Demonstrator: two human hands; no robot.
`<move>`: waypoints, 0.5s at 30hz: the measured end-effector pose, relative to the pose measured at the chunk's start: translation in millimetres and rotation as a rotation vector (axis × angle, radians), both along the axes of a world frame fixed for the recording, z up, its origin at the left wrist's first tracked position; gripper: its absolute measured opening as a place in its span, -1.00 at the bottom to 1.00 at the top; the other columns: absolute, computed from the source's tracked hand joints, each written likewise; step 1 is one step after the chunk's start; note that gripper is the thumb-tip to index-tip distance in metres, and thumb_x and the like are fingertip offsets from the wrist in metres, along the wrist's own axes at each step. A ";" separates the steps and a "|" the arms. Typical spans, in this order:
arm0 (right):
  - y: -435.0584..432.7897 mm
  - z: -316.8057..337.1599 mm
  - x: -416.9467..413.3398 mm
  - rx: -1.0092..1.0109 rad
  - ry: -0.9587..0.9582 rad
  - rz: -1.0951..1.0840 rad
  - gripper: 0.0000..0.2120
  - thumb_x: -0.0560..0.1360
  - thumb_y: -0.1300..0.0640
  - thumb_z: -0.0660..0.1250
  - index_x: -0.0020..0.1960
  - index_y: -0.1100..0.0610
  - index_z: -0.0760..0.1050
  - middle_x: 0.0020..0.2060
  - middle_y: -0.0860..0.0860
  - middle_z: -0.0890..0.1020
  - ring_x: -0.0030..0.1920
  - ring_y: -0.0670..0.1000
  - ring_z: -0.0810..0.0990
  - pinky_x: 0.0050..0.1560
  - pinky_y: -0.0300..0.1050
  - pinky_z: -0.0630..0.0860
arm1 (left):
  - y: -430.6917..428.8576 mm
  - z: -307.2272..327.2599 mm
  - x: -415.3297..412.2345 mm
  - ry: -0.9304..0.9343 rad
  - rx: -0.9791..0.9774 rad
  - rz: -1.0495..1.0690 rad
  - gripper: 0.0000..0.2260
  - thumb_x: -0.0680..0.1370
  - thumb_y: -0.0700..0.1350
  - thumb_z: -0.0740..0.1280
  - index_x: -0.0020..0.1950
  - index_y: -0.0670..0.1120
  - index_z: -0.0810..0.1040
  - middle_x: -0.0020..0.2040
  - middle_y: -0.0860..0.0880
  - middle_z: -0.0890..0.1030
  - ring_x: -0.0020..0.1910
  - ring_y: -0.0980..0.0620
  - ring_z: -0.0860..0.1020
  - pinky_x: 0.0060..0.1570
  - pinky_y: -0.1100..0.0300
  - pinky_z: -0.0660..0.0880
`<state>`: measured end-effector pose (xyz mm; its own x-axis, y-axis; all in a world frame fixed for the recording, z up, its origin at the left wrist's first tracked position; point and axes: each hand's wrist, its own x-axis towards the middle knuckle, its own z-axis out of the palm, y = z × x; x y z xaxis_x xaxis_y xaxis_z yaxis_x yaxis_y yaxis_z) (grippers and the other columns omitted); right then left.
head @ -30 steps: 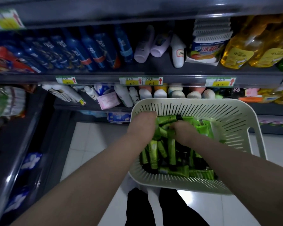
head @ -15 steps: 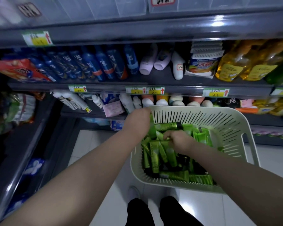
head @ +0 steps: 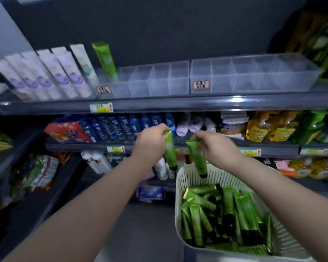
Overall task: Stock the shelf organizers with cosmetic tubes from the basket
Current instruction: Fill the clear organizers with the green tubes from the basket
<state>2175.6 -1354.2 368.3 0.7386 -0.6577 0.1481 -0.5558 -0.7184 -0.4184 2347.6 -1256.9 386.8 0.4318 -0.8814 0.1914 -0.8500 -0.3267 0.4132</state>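
Left hand (head: pixel 150 146): fingers pinch the crimped end of a glossy green plastic cosmetic tube (head: pixel 169 154), above-left of slotted white plastic basket (head: pixel 222 176). Right hand (head: pixel 216 148): fingers pinch second green tube (head: pixel 198 159) over basket's far rim. Clear plastic shelf organizers (head: pixel 254 78): above basket.

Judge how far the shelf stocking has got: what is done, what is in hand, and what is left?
Done: one shelved tube stands in the leftmost visible compartment of the clear organizers.
In hand: the left hand pinches a second tube and the right hand a third tube, each by its crimped end, cap down.
Left: the other compartments look empty, and many loose tubes lie in the basket.
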 end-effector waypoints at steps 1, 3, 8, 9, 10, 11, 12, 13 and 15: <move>5.0 11.1 11.2 -0.028 -0.031 -0.008 -0.77 0.54 0.12 0.23 0.17 -0.07 0.46 0.10 0.02 0.60 0.11 0.16 0.56 -0.02 0.05 0.52 | 5.3 12.5 10.5 -0.025 -0.018 0.015 -0.79 0.60 -0.13 0.24 0.22 -0.03 0.53 0.05 -0.09 0.63 0.05 -0.13 0.55 -0.03 0.00 0.49; 16.2 33.2 33.4 -0.075 -0.084 -0.032 -0.77 0.53 0.11 0.23 0.16 -0.10 0.44 0.12 -0.03 0.59 0.11 0.14 0.56 -0.02 0.08 0.53 | 16.7 35.8 34.5 -0.067 -0.076 0.034 -0.80 0.62 -0.11 0.23 0.22 -0.01 0.50 0.03 -0.05 0.62 -0.04 -0.06 0.54 -0.14 0.06 0.46; 43.0 80.4 91.1 -0.174 -0.160 -0.068 -0.76 0.54 0.11 0.24 0.20 -0.04 0.45 0.13 0.00 0.60 0.13 0.15 0.54 -0.03 0.02 0.49 | 42.2 87.2 101.8 -0.129 -0.163 0.016 -0.87 0.60 -0.10 0.27 0.13 -0.04 0.55 0.01 -0.09 0.64 -0.03 -0.12 0.57 -0.13 0.05 0.50; 47.1 90.3 102.0 -0.183 -0.187 -0.081 -0.77 0.54 0.10 0.25 0.19 -0.03 0.45 0.11 0.02 0.62 0.12 0.17 0.55 -0.04 0.03 0.50 | 45.3 97.5 114.4 -0.139 -0.168 0.014 -0.87 0.60 -0.10 0.28 0.12 -0.04 0.55 0.03 -0.09 0.64 0.00 -0.12 0.56 -0.09 0.05 0.50; 50.3 100.5 111.9 -0.191 -0.213 -0.097 -0.78 0.54 0.08 0.25 0.18 -0.02 0.46 0.09 0.03 0.62 0.10 0.18 0.55 -0.06 0.04 0.50 | 47.9 108.0 125.4 -0.147 -0.178 0.013 -0.87 0.60 -0.10 0.28 0.12 -0.04 0.56 0.04 -0.08 0.63 0.02 -0.11 0.56 -0.07 0.07 0.49; 53.6 110.3 121.1 -0.196 -0.232 -0.117 -0.78 0.54 0.08 0.25 0.18 -0.02 0.47 0.08 0.04 0.63 0.09 0.19 0.55 -0.08 0.04 0.50 | 49.6 118.0 136.1 -0.157 -0.193 0.012 -0.86 0.60 -0.10 0.29 0.12 -0.04 0.57 0.06 -0.08 0.63 0.04 -0.10 0.56 -0.05 0.08 0.49; 56.2 119.6 129.3 -0.204 -0.255 -0.139 -0.78 0.55 0.09 0.24 0.18 -0.01 0.47 0.07 0.04 0.63 0.08 0.19 0.55 -0.08 0.04 0.50 | 49.7 128.0 145.7 -0.172 -0.211 0.009 -0.85 0.59 -0.11 0.30 0.13 -0.05 0.57 0.07 -0.07 0.63 0.06 -0.09 0.56 -0.02 0.08 0.48; 58.1 128.8 137.1 -0.217 -0.279 -0.160 -0.79 0.55 0.09 0.23 0.18 -0.01 0.47 0.07 0.04 0.63 0.08 0.19 0.56 -0.08 0.04 0.50 | 47.8 138.4 155.4 -0.189 -0.225 0.001 -0.85 0.58 -0.11 0.31 0.14 -0.05 0.58 0.09 -0.06 0.63 0.09 -0.09 0.55 0.01 0.08 0.48; 61.5 146.4 151.8 -0.241 -0.317 -0.203 -0.78 0.56 0.12 0.21 0.18 -0.02 0.48 0.05 0.03 0.62 0.08 0.17 0.55 -0.07 0.02 0.48 | 42.5 159.7 171.5 -0.208 -0.263 -0.018 -0.85 0.56 -0.13 0.32 0.12 -0.05 0.59 0.09 -0.06 0.63 0.11 -0.09 0.55 0.02 0.11 0.46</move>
